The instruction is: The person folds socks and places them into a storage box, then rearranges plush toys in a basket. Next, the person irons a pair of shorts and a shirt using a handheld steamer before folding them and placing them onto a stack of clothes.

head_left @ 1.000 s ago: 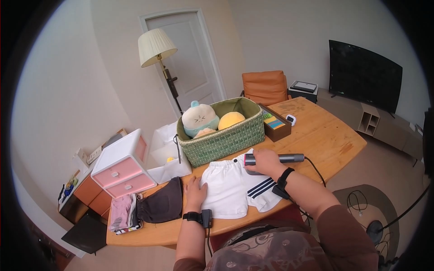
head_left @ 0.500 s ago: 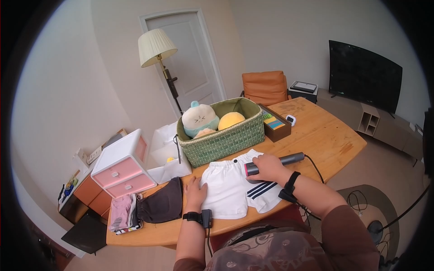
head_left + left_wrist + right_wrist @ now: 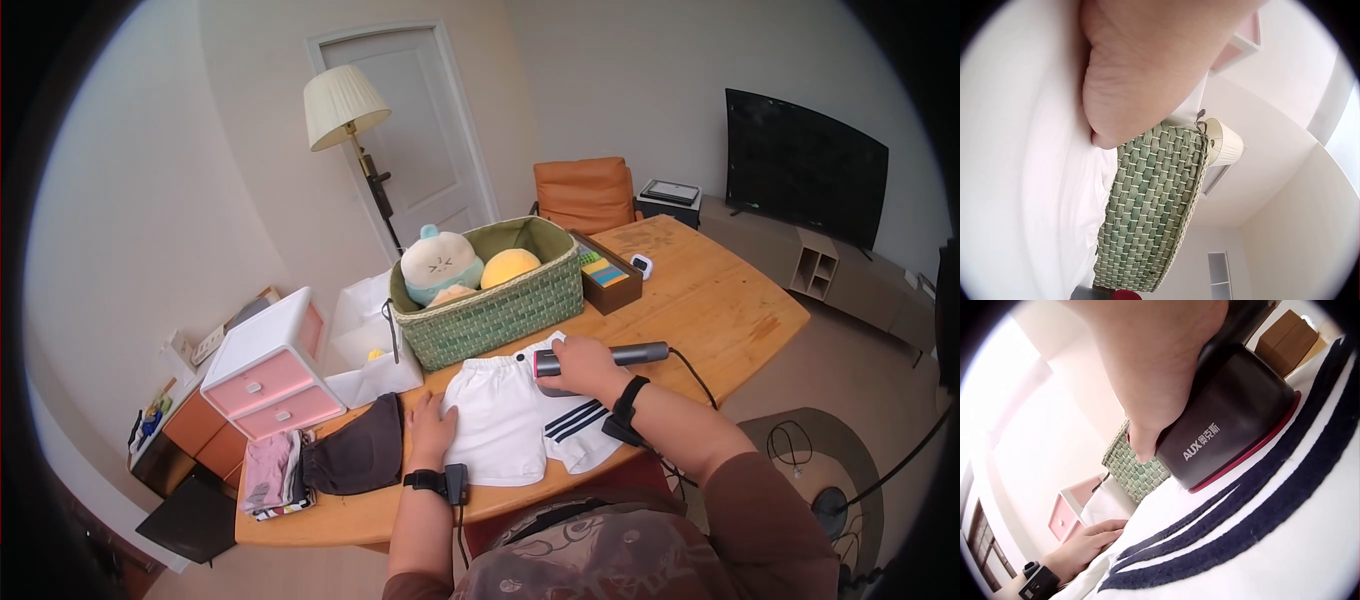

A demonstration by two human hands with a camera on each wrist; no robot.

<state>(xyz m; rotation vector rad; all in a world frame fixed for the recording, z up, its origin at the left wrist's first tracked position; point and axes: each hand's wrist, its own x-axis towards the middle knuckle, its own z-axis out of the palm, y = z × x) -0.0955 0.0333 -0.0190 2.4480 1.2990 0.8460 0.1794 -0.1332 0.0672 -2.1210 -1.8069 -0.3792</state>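
Note:
White shorts (image 3: pixel 495 430) with dark navy stripes (image 3: pixel 578 420) on one leg lie spread on the wooden table. My right hand (image 3: pixel 588 366) grips a dark grey handheld steam iron (image 3: pixel 1235 419) marked AUX. Its red-edged soleplate sits on the white cloth just beyond the stripes in the right wrist view, and its cord trails off to the right. My left hand (image 3: pixel 432 430) rests on the left side of the shorts with fingers extended toward the waistband. Left of that hand lie folded dark brown shorts (image 3: pixel 355 450).
A green woven basket (image 3: pixel 490 325) with plush toys stands behind the shorts. Left of it are a white box (image 3: pixel 375 385) and a pink-and-white drawer unit (image 3: pixel 265 375). Folded clothes (image 3: pixel 272 470) lie at the table's left end. A brown organizer (image 3: pixel 615 292) stands right of the basket.
My right hand drew the steam iron toward me, near the stripes, then slid it back up toward the waistband and slightly left. The left hand has stayed in place.

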